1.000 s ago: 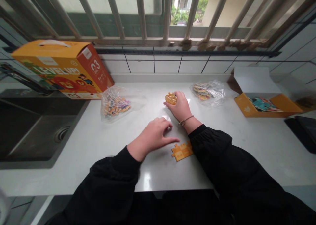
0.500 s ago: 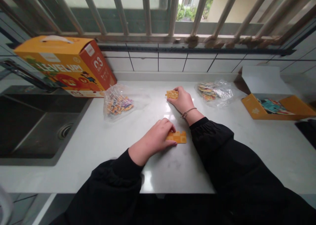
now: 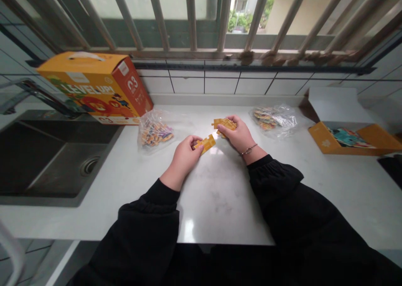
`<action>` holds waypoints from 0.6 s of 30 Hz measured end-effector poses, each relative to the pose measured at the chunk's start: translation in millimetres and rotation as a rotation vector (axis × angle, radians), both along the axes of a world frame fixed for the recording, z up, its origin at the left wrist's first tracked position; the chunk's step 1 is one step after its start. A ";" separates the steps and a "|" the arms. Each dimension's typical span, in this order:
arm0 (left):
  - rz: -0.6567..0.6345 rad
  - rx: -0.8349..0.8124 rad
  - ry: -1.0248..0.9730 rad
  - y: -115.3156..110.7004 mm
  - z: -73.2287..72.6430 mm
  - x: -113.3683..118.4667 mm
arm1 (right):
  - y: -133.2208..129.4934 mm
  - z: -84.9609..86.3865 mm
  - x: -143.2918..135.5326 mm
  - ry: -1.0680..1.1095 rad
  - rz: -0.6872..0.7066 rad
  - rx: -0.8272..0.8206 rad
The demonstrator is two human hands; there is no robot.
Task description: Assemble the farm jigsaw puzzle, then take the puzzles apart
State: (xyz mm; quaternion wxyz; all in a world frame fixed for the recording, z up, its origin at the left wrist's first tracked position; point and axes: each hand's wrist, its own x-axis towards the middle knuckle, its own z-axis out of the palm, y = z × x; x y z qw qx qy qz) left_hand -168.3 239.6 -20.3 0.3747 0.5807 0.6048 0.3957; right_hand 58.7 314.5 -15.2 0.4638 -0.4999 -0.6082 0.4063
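Observation:
Between thumb and fingers, my left hand (image 3: 184, 156) grips an orange puzzle piece (image 3: 207, 144) with notched edges, tilted up to the right. My right hand (image 3: 239, 134) is closed around several orange puzzle pieces (image 3: 222, 123) of the same look, just up and right of the left one. A small gap separates the two hands' pieces. Fingers partly cover the pieces in both hands. A clear bag of puzzle pieces (image 3: 156, 133) lies left of my left hand, and another bag of pieces (image 3: 266, 117) lies right of my right hand.
An orange carton (image 3: 94, 89) with a handle stands at the back left beside the dark sink (image 3: 56, 164). An open orange box (image 3: 333, 141) with printed cards sits at the far right. Window bars (image 3: 191, 18) rise behind the white counter (image 3: 220, 210).
My left hand has lifted its piece off the counter and carried it up and left, toward the right hand. My right hand has turned, showing more of its pieces. The view has shifted slightly.

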 end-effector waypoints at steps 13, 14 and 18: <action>-0.138 -0.148 -0.446 4.3 4.3 -4.9 | -29.8 6.6 3.7 0.053 0.297 -0.172; -0.122 -0.149 -0.458 4.4 5.0 -4.6 | -29.2 7.0 4.0 0.058 0.291 -0.171; -0.085 -0.147 -0.487 6.3 6.0 -4.6 | -28.2 5.9 3.7 0.101 0.278 -0.160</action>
